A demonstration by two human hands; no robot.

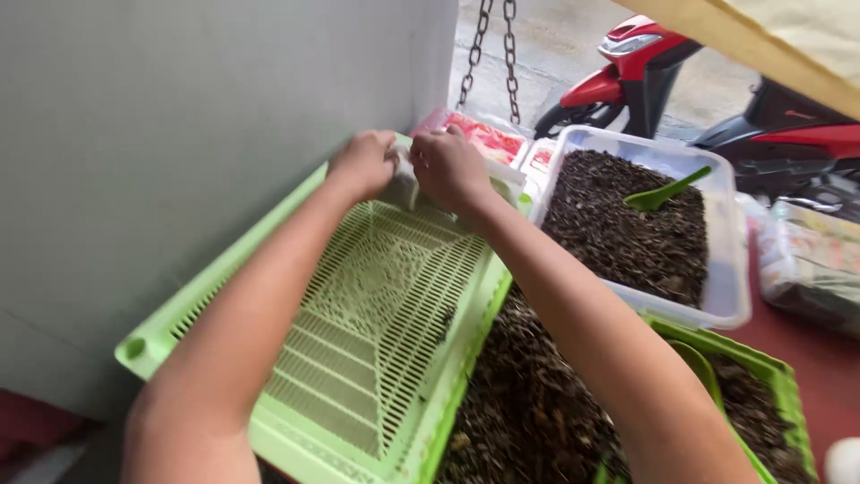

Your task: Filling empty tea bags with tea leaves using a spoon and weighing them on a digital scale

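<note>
Both hands meet at the far end of a light green slotted plastic tray (358, 323), which lies tilted along a grey wall (179, 116). The left hand (363, 164) and the right hand (451, 170) each have their grip pressed together on a small white packet (403, 184) held between them, just above the tray's upper rim; only a little of the packet shows between the fingers. The tray's lower edge rests over a second green plastic tray filled with dark dried leaves (528, 403), in which a green plastic scoop (699, 367) lies partly hidden behind the right forearm. Beside it on the dark red tabletop (815, 376) stands a clear rectangular plastic tub of the same dark leaves (627, 224), with a green plastic spoon (665, 190) stuck in it. Just beyond the hands sits a clear container of red and white packets (488, 136). A metal chain (509, 54) hangs behind, and a red scooter (663, 72) stands on the pavement outside.
</note>
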